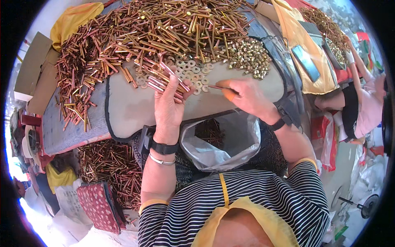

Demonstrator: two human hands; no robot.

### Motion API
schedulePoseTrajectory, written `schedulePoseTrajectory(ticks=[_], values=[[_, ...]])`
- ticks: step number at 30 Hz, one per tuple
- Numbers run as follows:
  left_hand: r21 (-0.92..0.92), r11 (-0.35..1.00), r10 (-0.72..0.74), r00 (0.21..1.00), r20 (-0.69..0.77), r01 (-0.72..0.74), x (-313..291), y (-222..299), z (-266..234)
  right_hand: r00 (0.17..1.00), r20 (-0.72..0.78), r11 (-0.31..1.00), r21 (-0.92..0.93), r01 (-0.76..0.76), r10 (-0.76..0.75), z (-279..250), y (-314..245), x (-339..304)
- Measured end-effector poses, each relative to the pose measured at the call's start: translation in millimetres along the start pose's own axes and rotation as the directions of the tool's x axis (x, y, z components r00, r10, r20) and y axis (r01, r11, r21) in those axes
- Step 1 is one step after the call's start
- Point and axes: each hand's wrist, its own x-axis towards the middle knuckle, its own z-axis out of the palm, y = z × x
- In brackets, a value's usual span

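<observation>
As left hand (168,108) grips bolts (157,85) — right hand (249,97) seemingly one — a sack (241,142) holds more.

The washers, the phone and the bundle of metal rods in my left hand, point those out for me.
Washers (195,77): head view, middle of the loose cluster.
Phone (305,63): head view, middle of its screen.
Bundle of metal rods (157,83): head view, on the rods' sides.

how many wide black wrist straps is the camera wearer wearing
2: one wide black wrist strap behind the left hand, another behind the right hand. Both wrists show, so none seems hidden.
</observation>
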Motion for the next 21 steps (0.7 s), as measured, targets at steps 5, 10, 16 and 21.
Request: schedulePoseTrajectory(ticks=[5,10,16,21], values=[[-0.03,0.999,0.028,0.999,0.018,-0.027,8,-7,0,0.988,0.156,0.986,-0.167,0.007,0.02,1,-4,7],[-0.003,0.999,0.045,0.999,-0.003,-0.045,5,-6,0,0.91,0.294,0.846,-0.364,0.39,-0.293,-22,-31,19],[0.061,0.997,-0.037,0.998,-0.055,0.041,2,-4,5,0.869,0.491,0.909,-0.33,0.254,-0.064,-22,-13,39],[0.056,0.997,-0.044,0.999,0.001,0.043,-1,-5,7,0.872,0.488,0.968,-0.236,0.091,0.037,-25,-6,28]])
